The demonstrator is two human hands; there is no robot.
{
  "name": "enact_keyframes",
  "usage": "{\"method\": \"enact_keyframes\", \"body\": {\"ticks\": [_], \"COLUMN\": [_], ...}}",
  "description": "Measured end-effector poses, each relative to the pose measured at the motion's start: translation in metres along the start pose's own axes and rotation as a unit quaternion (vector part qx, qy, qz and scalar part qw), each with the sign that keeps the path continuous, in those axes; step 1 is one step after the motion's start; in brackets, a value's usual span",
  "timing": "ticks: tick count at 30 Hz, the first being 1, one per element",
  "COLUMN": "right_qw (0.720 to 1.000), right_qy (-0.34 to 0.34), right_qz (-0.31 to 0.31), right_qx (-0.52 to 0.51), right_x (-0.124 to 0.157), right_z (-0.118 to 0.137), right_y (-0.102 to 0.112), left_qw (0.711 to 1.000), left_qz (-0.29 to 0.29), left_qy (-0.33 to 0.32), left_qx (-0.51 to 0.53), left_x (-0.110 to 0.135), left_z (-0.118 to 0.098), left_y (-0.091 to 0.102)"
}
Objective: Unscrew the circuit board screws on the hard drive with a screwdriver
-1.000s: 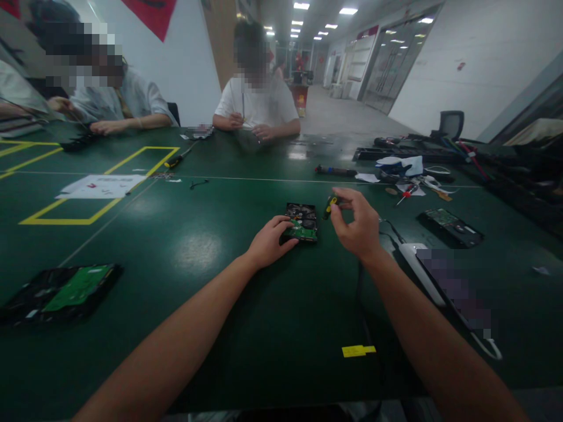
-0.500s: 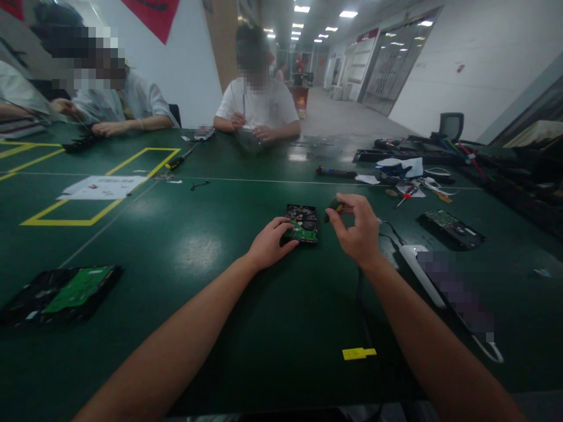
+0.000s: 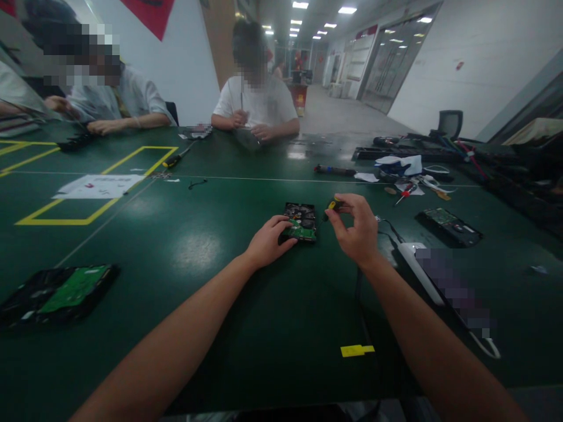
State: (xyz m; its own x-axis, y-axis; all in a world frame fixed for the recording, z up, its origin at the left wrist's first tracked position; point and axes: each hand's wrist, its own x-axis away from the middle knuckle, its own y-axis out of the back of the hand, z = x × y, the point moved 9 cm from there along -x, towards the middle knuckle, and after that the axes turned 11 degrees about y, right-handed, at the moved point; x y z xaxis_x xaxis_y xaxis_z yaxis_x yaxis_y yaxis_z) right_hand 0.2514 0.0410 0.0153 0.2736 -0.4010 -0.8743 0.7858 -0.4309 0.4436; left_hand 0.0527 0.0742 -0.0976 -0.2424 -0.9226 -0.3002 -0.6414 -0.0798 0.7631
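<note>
A hard drive (image 3: pixel 307 214) with a green circuit board lies on the green table ahead of me. My left hand (image 3: pixel 273 241) grips its left and near side, fingers over the board and thumb at the near edge. Just right of the drive, my right hand (image 3: pixel 355 225) is raised and pinches the yellow and black handle of a screwdriver (image 3: pixel 335 204). I cannot clearly make out the screwdriver's shaft or whether its tip touches anything.
Another hard drive (image 3: pixel 449 227) lies at the right, near a white power strip (image 3: pixel 409 252). A larger drive (image 3: pixel 73 290) sits at the left. Beyond are a screwdriver (image 3: pixel 173 159), paper (image 3: pixel 94 186) and a red-handled screwdriver (image 3: pixel 407 192). Co-workers sit across the table.
The screwdriver handle has turned slightly in my right hand, showing more of its yellow part. My left hand stays on the hard drive. The whole view has shifted a little.
</note>
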Motion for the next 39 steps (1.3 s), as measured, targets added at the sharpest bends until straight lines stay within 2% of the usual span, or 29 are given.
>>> {"method": "enact_keyframes", "body": {"ticks": [8,14,21,27,33,39], "right_qw": [1.000,1.000,0.998,1.000,0.999,1.000], "right_qy": [-0.015,-0.003,-0.058,-0.027,-0.038,-0.011], "right_qz": [0.012,0.019,0.003,0.010,-0.007,0.016], "right_qx": [-0.018,-0.002,-0.013,-0.003,0.007,0.007], "right_x": [0.004,0.003,0.008,0.006,0.010,0.008], "right_z": [-0.004,-0.001,-0.012,-0.006,-0.010,-0.003], "right_y": [-0.007,-0.007,-0.007,-0.009,-0.008,-0.010], "left_qw": [1.000,1.000,1.000,1.000,1.000,1.000], "left_qz": [-0.002,-0.004,-0.006,-0.003,-0.002,0.000], "left_qy": [-0.001,-0.007,-0.005,-0.005,-0.002,-0.001], "left_qx": [-0.001,-0.003,-0.002,0.002,-0.003,0.005], "left_x": [0.000,0.001,0.000,0.000,0.001,0.000], "left_z": [0.000,-0.003,-0.002,-0.002,-0.002,-0.002], "left_y": [0.000,0.002,0.001,0.001,0.001,0.001]}}
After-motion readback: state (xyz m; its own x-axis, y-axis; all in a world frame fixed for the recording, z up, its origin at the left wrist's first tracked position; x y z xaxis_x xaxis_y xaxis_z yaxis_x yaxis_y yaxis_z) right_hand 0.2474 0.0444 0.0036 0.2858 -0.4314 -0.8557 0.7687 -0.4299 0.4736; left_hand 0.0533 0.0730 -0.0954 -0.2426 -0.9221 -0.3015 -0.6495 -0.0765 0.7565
